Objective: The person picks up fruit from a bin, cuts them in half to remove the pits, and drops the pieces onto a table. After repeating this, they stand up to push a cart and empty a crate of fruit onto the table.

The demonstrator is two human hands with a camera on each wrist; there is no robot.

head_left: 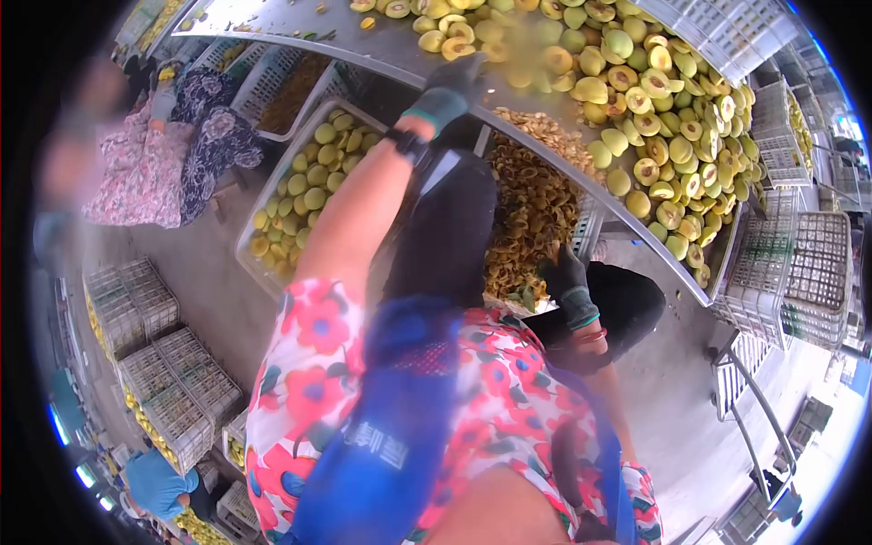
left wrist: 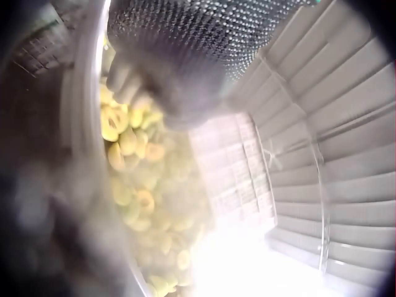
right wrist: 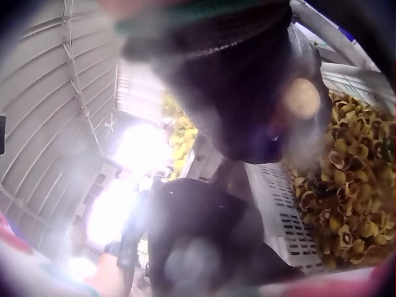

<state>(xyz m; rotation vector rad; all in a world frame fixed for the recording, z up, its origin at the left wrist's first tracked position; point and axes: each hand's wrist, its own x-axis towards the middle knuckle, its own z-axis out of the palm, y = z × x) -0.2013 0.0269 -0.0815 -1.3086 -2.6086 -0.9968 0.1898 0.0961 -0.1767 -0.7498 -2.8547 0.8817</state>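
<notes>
In the head view my left hand, in a dark glove, reaches over the metal table's near edge, beside halved yellow-green fruit. The left wrist view shows its fingers blurred, with no fruit visible in them. Low over a crate of brown-yellow fruit scraps is my right hand, also gloved. In the right wrist view its fingers curl round a thing whose round tan end shows; I cannot tell what it is.
A crate of whole green fruit stands left of my knee. Pale scraps lie along the metal table. Stacked white crates stand at left, more crates at right. Another person sits at upper left.
</notes>
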